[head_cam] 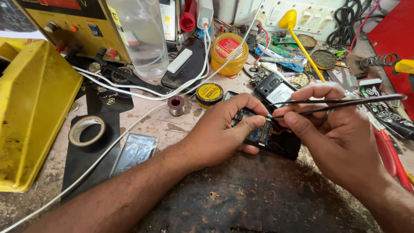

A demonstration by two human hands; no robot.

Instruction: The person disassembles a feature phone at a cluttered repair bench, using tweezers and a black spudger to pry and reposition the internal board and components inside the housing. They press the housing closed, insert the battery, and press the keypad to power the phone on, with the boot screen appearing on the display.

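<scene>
Head view: the left hand (224, 129) lies at the centre of the desk (172, 125), its fingers curled around an opened mobile phone (265, 136) whose blue circuit board faces up; the thumb presses on the phone's top edge. The right hand (336, 133), at 3 o'clock from the phone, pinches a pair of dark metal tweezers (340, 102), fingers closed on the two arms, and the tips meet the board just beside the left thumb. The tweezers' long end points out towards 3 o'clock.

At 12 o'clock from the phone lies a second black phone (276, 89) with its back open. At 11 o'clock sit a round flux tin (209, 94) with a yellow lid and a small solder spool (176, 105). Farther up stands an amber jar (229, 52). A roll of tape (86, 130) rests at 9 o'clock on a black mat, near a yellow plastic bin (34, 108). White cables (129, 88) cross the desk from 10 o'clock. A yellow power supply (73, 23) stands at the far edge.
</scene>
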